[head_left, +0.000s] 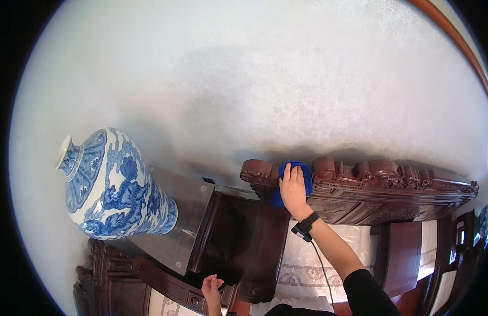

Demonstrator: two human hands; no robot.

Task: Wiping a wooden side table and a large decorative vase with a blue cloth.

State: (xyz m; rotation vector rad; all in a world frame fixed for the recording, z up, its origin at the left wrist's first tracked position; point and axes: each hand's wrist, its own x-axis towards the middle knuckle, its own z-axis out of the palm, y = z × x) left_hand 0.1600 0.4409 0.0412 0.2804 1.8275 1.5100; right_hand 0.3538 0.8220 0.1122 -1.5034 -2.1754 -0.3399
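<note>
My right hand [293,190] presses a blue cloth [308,176] against the carved top rail of a dark wooden sofa back [354,192]. Its fingers lie together over the cloth, which drapes down the front of the rail beside a scroll-shaped carving. Low in the view, my left hand [212,287] hovers near a dark wooden armrest [196,299], fingers loosely bent and nothing visible in them. A black band with a cable [305,226] circles my right wrist.
A tall blue-and-white porcelain vase [123,192] stands at left on a side table with a clear cover [186,203]. Another carved wooden seat [120,284] sits at lower left. Patterned seat cushions [328,253] lie below the sofa back. A pale wall [254,79] rises behind.
</note>
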